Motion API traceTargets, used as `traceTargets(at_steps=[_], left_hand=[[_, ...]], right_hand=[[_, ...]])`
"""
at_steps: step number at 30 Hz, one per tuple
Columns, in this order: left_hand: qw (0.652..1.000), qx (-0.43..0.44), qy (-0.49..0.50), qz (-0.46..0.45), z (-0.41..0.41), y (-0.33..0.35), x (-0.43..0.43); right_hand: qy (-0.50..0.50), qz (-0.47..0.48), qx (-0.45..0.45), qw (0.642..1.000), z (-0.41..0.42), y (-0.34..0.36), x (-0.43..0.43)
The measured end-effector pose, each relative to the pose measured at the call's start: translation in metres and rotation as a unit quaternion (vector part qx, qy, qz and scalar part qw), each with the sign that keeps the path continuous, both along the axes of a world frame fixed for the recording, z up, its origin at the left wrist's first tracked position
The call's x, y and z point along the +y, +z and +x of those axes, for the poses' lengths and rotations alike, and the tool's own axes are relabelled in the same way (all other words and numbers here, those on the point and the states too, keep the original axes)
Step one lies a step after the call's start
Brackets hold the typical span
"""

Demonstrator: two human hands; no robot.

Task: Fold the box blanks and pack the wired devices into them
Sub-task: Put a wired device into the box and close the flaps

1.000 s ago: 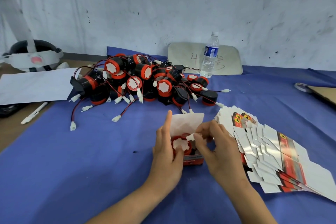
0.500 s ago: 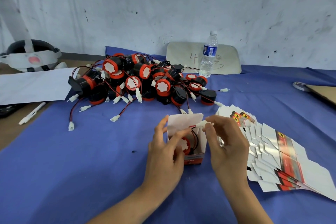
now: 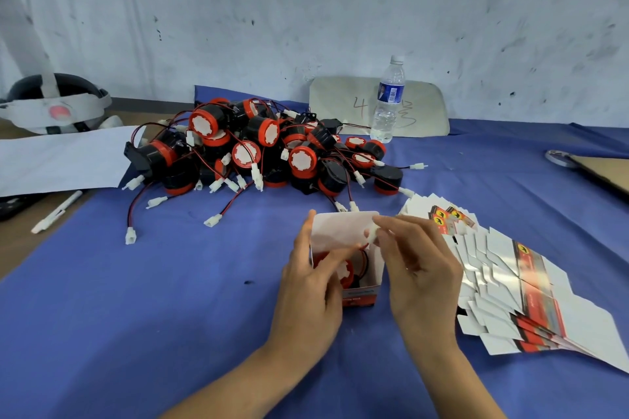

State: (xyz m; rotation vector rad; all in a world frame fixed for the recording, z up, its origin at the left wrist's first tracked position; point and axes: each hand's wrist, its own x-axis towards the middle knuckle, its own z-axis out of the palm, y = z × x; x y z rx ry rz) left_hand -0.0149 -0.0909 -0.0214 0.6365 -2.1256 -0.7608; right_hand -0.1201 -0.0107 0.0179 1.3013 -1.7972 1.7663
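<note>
Since the earlier frame, the right hand (image 3: 422,269) is carrying the pinched white plastic connector (image 3: 372,234) lower, over the small red-and-white cardboard box (image 3: 354,258). The left hand (image 3: 313,286) is gripping the box, which is holding one red-and-black round device (image 3: 343,270), near centre on the blue-covered table (image 3: 170,299).

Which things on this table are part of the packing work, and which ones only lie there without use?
Part of the job:
- open box with a device inside, held by the left hand
- white plug pinched by the right hand
- pile of devices
- stack of flat boxes

Just lying about:
- water bottle
- pen
- paper sheet
- headset
</note>
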Motion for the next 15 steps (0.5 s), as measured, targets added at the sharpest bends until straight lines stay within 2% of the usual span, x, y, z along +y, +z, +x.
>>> traceTargets(at_steps=[3, 7, 11, 15], left_hand=[[1.0, 0.008, -0.007, 0.005, 0.0, -0.002, 0.0], [1.0, 0.0, -0.01, 0.001, 0.001, -0.002, -0.001], [1.0, 0.007, -0.003, -0.001, 0.0, -0.001, -0.002], [1.0, 0.019, -0.001, 0.004, -0.001, 0.0, 0.002]], right_hand=[[-0.012, 0.027, 0.023, 0.999, 0.002, -0.004, -0.003], [-0.05, 0.068, 0.099, 0.991, 0.003, -0.008, -0.005], [-0.13, 0.182, 0.168, 0.96, -0.003, -0.011, -0.005], [-0.137, 0.269, 0.194, 0.933, -0.009, -0.008, -0.002]])
